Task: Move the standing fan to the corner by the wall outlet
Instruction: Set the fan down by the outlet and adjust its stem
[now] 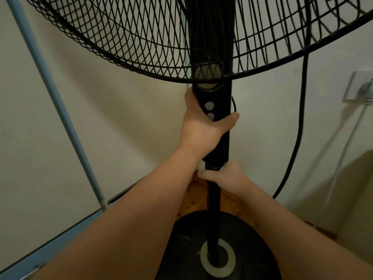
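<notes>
A black standing fan stands right in front of me, its wire cage (125, 37) filling the top of the view. My left hand (201, 126) grips the control column (217, 98) just below the timer dial, thumb wrapped round its right side. Lower down, my right hand (226, 175) holds the pole (213, 203) at the height-adjust collar. The round black base (191, 239) sits on the wooden floor in the corner. A white wall outlet (358, 85) with a plug in it is on the right wall.
The fan's black cord (300, 122) hangs down the right wall. A white cable (343, 154) drops from the outlet. A light blue metal frame (60, 110) leans along the left wall. Both walls meet close behind the fan.
</notes>
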### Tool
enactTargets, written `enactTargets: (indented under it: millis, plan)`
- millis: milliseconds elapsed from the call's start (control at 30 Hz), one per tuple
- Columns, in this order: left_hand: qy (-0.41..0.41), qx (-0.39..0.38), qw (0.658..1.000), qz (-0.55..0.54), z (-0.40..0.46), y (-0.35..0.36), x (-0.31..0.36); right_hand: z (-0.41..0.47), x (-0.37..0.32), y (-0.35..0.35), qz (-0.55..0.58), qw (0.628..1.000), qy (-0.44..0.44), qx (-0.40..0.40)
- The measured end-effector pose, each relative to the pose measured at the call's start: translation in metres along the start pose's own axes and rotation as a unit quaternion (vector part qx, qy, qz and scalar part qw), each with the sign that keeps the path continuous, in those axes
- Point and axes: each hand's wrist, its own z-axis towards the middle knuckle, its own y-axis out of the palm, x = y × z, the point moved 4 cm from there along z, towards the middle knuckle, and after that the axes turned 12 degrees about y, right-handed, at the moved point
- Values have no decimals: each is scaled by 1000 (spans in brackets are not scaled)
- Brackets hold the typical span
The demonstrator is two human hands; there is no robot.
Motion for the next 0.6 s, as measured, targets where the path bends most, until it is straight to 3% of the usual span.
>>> enactTargets:
  millis: [167,400,467,600]
  plan:
    - [1,4,1000,3,2,0,-1,0,1,8,48,998,5,-35]
    - [2,-1,1000,-3,1,1,-2,-4,6,15,116,993,4,17]
    - [0,-3,1000,-4,1,0,-1,-4,9,20,137,989,9,61]
    - [7,1,1000,-2,1,0,-1,-10,13,34,156,960,60,224]
